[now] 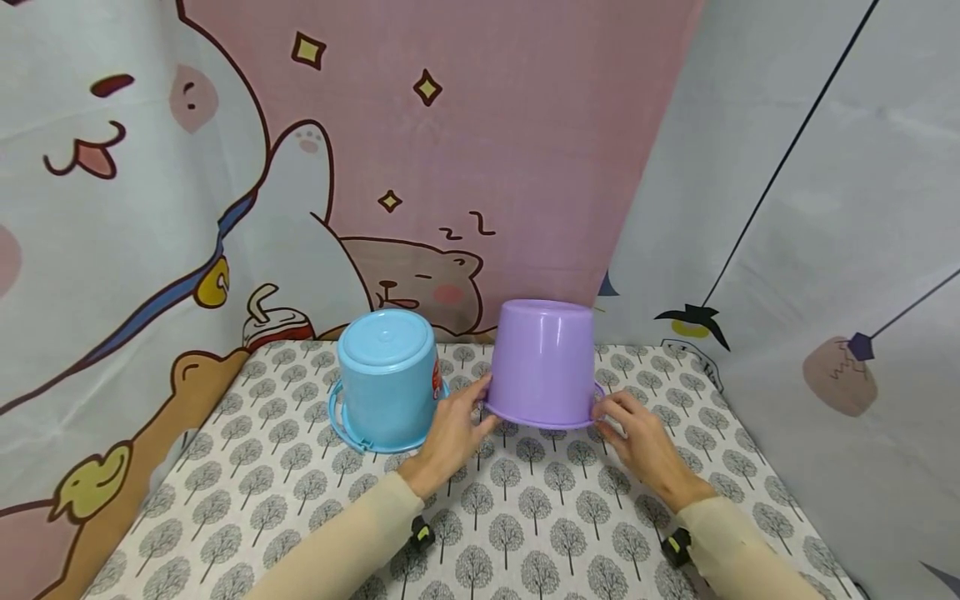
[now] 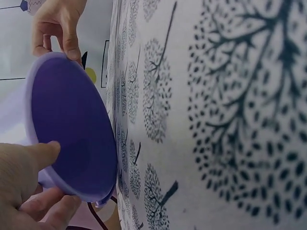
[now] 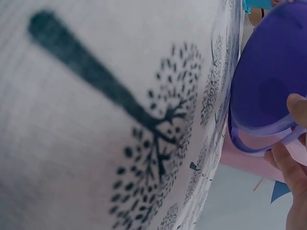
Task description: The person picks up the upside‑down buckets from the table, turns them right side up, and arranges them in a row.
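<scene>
A purple bucket [image 1: 542, 362] is upside down over the table, tilted so that its mouth shows in both wrist views. My left hand [image 1: 452, 429] grips the left of its rim; in the left wrist view the thumb [image 2: 45, 152] lies inside the mouth and the fingers outside. On the opposite side, my right hand [image 1: 639, 437] pinches the rim near the handle [image 3: 249, 146], its thumb [image 3: 298, 108] at the inner edge. To the left of the purple bucket, a light blue bucket [image 1: 386, 392] stands bottom up, with its handle resting low against its side.
The table is covered by a white cloth [image 1: 558, 533] printed with grey trees. Behind it hangs a pink and white cartoon curtain [image 1: 540, 150], close to the table's back edge. More white curtain [image 1: 847, 208] hangs at the right.
</scene>
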`<state>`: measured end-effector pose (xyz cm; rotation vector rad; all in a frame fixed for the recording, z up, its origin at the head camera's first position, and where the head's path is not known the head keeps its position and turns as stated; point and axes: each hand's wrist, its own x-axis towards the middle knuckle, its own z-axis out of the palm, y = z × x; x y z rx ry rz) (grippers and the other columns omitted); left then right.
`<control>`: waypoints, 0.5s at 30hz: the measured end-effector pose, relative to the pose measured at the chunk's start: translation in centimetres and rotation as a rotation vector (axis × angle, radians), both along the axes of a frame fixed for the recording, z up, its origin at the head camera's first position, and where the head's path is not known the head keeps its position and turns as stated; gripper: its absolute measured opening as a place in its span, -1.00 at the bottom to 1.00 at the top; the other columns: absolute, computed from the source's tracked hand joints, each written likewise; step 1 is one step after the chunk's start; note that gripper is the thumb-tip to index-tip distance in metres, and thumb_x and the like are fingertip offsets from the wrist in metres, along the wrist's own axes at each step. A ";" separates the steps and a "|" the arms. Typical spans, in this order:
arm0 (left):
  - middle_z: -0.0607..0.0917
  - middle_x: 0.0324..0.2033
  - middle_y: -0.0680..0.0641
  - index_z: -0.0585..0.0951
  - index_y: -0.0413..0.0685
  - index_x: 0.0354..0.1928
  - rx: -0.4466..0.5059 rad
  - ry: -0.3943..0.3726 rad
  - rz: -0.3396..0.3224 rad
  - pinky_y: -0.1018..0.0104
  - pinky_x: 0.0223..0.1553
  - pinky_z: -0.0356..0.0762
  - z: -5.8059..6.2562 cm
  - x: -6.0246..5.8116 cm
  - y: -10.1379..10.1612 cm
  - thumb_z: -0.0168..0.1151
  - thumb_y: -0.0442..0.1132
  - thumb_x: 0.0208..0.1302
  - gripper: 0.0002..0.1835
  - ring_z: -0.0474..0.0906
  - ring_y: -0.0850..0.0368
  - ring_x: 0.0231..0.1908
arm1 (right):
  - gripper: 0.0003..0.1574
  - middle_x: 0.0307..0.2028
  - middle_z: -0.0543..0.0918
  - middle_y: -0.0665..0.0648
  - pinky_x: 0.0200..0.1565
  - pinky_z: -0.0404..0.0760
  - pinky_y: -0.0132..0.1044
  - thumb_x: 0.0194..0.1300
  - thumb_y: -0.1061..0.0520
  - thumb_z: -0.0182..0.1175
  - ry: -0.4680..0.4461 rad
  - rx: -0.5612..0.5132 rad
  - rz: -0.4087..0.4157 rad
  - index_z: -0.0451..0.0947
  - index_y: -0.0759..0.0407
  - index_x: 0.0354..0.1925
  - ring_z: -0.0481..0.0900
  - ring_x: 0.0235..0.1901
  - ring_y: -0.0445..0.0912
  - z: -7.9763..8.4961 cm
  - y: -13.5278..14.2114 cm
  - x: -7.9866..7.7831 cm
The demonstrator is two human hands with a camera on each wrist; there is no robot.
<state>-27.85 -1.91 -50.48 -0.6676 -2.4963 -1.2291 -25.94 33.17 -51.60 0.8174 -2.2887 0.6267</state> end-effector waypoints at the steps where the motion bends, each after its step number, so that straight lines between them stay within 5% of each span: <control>1: 0.79 0.41 -0.36 0.46 -0.31 0.70 0.005 0.003 0.009 -0.02 0.43 0.83 0.0 0.0 0.1 0.62 -0.33 0.49 -0.17 0.87 -0.24 0.34 | -0.50 0.03 0.84 0.11 0.07 0.92 -0.39 0.15 0.55 0.66 0.014 0.000 0.000 0.80 0.11 -0.07 0.89 -0.06 0.03 0.1 0.0 0.0; 7: 0.84 0.35 -0.31 0.66 -0.27 0.53 0.058 0.011 0.034 0.03 0.35 0.88 0.3 0.1 0.3 0.57 -0.34 0.54 -0.41 0.89 -0.24 0.30 | -0.49 0.07 0.83 0.18 0.26 0.75 -0.62 0.13 0.58 0.64 0.059 -0.014 0.008 0.81 0.18 -0.05 0.91 0.00 0.14 0.5 0.3 0.2; 15: 0.91 0.22 -0.28 0.82 -0.20 0.26 0.095 0.101 0.090 0.09 0.20 0.94 0.8 -0.3 0.5 0.59 -0.41 0.48 -0.64 0.95 -0.24 0.17 | -0.48 0.08 0.85 0.22 0.26 0.75 -0.61 0.14 0.57 0.63 0.081 -0.025 0.008 0.81 0.21 0.01 0.92 0.02 0.20 1.1 0.9 0.4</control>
